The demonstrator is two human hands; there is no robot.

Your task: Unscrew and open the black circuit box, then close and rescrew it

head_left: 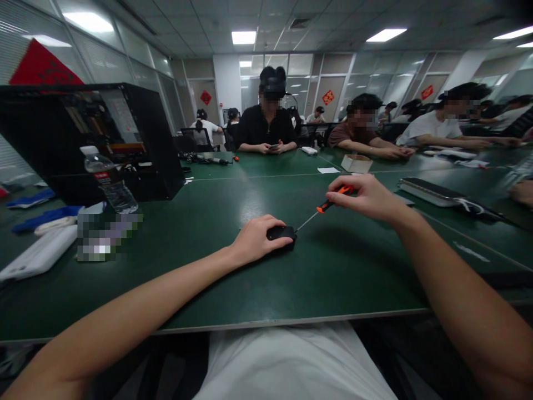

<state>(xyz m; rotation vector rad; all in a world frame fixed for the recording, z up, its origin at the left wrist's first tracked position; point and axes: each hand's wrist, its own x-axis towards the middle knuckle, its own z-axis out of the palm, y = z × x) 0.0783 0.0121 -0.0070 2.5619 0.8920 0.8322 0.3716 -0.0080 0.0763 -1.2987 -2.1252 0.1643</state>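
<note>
A small black box-like part (287, 233) lies on the green table (333, 266), and my left hand (257, 238) grips it with thumb and fingers on its sides. My right hand (366, 195) is closed around the orange and black handle of a screwdriver (320, 209). The shaft slants down to the left, and its tip meets the right end of the black part. Whether the tip sits in a screw is too small to tell. Several of my right fingers are hidden behind the hand.
At the left stand an open black computer case (154, 139) and a water bottle (110, 180), with a white box-shaped object (39, 253) nearer. An open carton (356, 163) and a black-topped device (433, 191) with a cable lie at right. Across the table a person (266, 125) holds a phone.
</note>
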